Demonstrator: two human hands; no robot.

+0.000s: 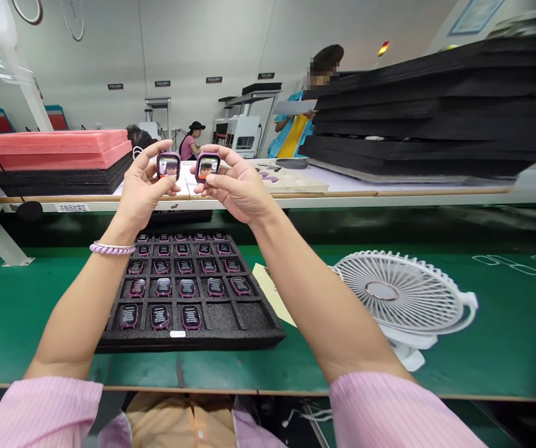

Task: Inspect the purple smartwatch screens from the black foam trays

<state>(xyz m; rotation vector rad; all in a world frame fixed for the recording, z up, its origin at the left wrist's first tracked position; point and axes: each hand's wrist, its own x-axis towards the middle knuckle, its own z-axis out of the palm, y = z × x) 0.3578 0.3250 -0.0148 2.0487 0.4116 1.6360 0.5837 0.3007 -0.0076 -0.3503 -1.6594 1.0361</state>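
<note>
My left hand (142, 183) holds up a small purple watch body (169, 165) with a lit screen, pinched between thumb and fingers. My right hand (235, 183) holds a second purple watch body (207, 166) the same way, right beside the first. Both are raised at eye level above a black foam tray (230, 333) on the green bench. The tray holds several more purple watch bodies (186, 287) in its pockets. Two pockets at the tray's near right stand empty.
A white desk fan (401, 298) lies face-up to the right of the tray. A beige card (272, 292) pokes out under the tray's right side. Stacks of pink foam (57, 148) and black foam (436, 106) sit on the shelf behind. Other people work in the background.
</note>
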